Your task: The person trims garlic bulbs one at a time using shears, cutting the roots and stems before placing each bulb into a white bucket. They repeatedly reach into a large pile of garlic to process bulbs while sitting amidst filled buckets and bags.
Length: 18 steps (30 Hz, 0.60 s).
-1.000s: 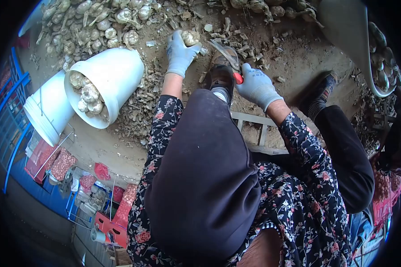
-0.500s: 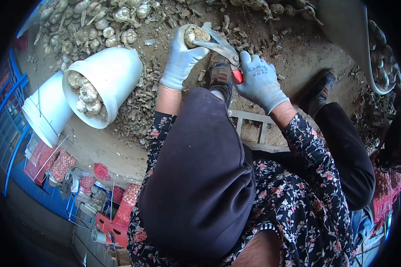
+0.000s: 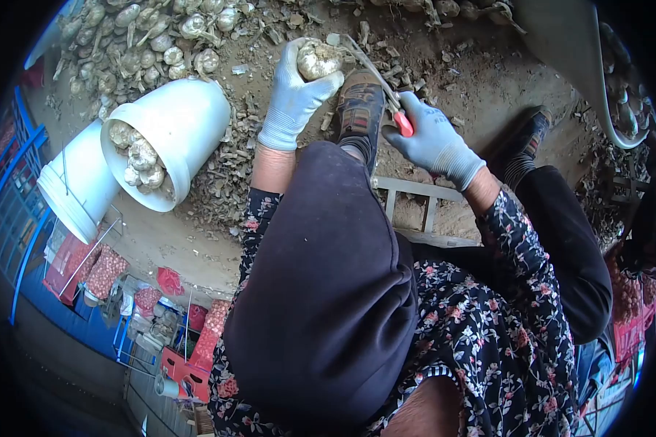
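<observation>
My left hand, in a grey-blue glove, is closed round a garlic bulb above my shoe. Beside it, my right hand, gloved the same way, grips the red handle of a pair of shears. The metal blades point up and left, with their tips just right of the bulb's top. Whether they touch the bulb is hard to tell. A white bucket lies tilted to the left, with several garlic bulbs inside its mouth.
A heap of garlic lies at the upper left, and dry trimmings cover the ground. Another white bucket stands at the left. Red net bags are at the lower left. A white container edge is at the upper right.
The bulb has turned in my left hand and shows its pale round side. My right hand has shifted slightly right and down, and the shears have rotated, their blades now looking closer together.
</observation>
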Each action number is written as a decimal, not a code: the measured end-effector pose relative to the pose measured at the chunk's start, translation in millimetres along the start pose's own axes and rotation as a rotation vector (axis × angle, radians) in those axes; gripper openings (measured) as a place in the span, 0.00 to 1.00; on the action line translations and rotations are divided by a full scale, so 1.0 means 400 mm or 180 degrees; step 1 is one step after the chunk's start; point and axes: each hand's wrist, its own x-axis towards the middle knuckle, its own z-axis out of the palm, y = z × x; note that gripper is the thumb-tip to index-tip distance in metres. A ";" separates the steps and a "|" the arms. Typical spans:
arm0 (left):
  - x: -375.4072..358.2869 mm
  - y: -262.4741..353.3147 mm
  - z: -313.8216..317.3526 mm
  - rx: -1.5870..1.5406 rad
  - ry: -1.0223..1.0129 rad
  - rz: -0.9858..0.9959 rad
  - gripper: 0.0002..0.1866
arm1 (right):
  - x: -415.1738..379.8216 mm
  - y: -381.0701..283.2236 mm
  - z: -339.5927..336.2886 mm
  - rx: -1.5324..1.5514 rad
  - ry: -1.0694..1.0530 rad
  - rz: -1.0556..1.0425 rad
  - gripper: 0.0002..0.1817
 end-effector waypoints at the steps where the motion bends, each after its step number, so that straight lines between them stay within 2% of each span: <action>1: -0.002 0.001 0.001 -0.0008 -0.0002 -0.0005 0.33 | -0.010 -0.002 -0.001 -0.0004 -0.0003 0.0008 0.23; 3: 0.001 0.016 0.002 0.0204 -0.0099 0.0207 0.35 | -0.024 -0.016 -0.009 -0.0974 0.0204 -0.0090 0.25; 4: -0.003 0.027 0.010 0.0206 -0.0116 0.0208 0.35 | -0.021 -0.026 -0.017 -0.1032 0.0023 0.0060 0.30; 7: -0.017 0.049 0.024 0.0507 -0.0126 0.0189 0.36 | -0.011 -0.042 -0.021 -0.1510 0.0258 -0.0079 0.28; 9: -0.022 0.045 0.013 0.0712 -0.0249 0.0441 0.36 | -0.008 -0.041 -0.029 -0.1592 0.0126 -0.0133 0.26; 13: -0.018 0.049 -0.003 0.0680 -0.0533 0.0340 0.36 | 0.005 -0.030 -0.048 -0.1910 -0.0282 -0.0186 0.24; 15: -0.019 0.058 0.001 0.0179 -0.0565 -0.0136 0.35 | 0.011 -0.006 -0.043 -0.1869 -0.0139 -0.0335 0.21; 18: -0.015 0.045 0.000 -0.0419 -0.0618 -0.0023 0.35 | 0.019 0.038 -0.032 -0.1415 -0.0140 0.0074 0.16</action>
